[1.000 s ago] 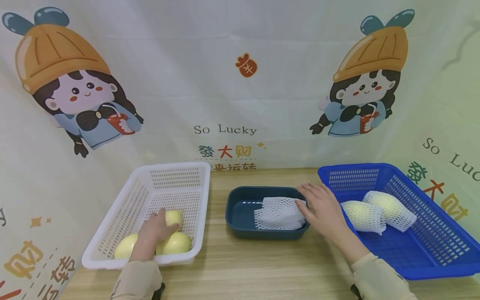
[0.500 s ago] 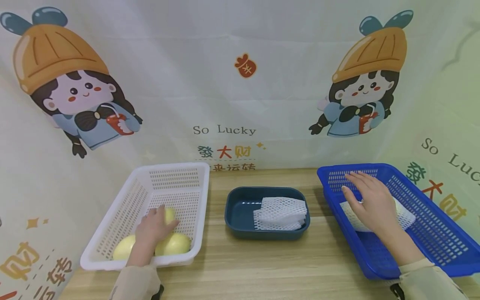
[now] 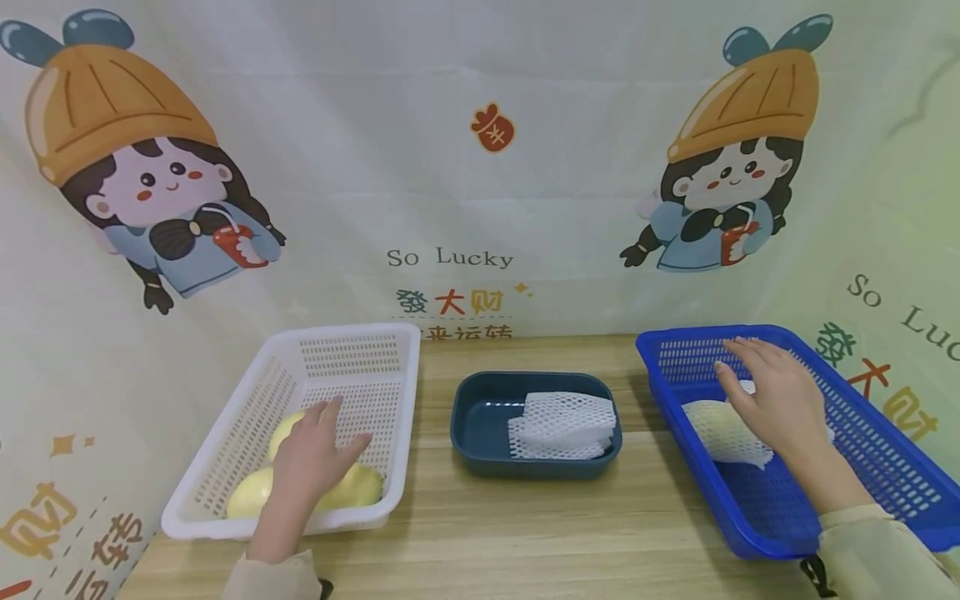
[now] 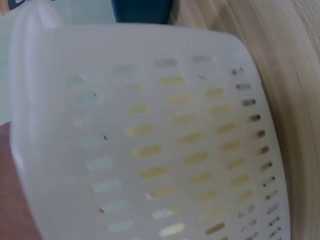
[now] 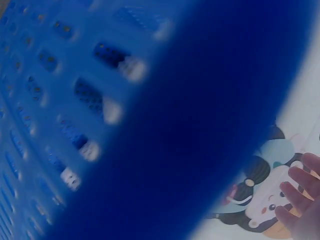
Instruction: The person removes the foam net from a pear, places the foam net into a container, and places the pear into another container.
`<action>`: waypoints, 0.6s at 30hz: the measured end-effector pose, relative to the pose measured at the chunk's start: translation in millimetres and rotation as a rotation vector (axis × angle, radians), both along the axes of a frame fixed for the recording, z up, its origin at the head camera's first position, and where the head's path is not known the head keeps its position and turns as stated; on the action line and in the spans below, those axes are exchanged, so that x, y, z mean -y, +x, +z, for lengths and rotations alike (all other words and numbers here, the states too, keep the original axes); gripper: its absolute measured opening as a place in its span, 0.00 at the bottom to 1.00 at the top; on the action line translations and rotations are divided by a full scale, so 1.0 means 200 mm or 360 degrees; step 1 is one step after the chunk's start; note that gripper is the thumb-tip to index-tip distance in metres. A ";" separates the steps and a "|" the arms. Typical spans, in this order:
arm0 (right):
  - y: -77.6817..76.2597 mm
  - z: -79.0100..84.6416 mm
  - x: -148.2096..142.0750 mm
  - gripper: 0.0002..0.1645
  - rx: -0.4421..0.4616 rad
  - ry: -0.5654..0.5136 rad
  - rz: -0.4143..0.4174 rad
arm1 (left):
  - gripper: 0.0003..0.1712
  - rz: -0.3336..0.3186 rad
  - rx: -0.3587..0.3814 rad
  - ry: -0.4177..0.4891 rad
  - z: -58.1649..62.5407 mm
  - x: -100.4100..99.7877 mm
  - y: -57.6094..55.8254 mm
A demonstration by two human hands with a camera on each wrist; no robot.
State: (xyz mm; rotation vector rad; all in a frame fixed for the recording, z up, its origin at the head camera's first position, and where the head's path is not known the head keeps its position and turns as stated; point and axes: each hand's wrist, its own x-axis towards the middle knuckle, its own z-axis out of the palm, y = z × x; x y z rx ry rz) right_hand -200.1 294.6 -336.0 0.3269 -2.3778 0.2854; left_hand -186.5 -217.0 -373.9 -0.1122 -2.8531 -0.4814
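In the head view my left hand hovers over the white basket, its fingers loosely extended and holding nothing. Yellow fruits lie below and around it: a front-left fruit, a back fruit partly covered by the hand, and a right-hand fruit. My right hand reaches over the blue basket with fingers extended and nothing gripped. Beneath it lies a yellow fruit in a white foam net; a second netted fruit is mostly hidden. Whether the right hand touches either one is unclear.
Between the baskets stands a dark teal box with white foam net sleeves in its right half. Everything rests on a wooden table. A printed cloth hangs behind. Basket walls fill most of both wrist views.
My right hand has moved rightward from the teal box to over the blue basket. In the white basket, the back fruit now shows left of my left hand instead of right.
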 end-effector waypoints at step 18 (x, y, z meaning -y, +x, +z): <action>-0.02 0.02 -0.17 0.33 0.1063 0.0140 0.0009 | 0.36 -0.0126 -0.0014 -0.0016 -0.11 -0.16 0.17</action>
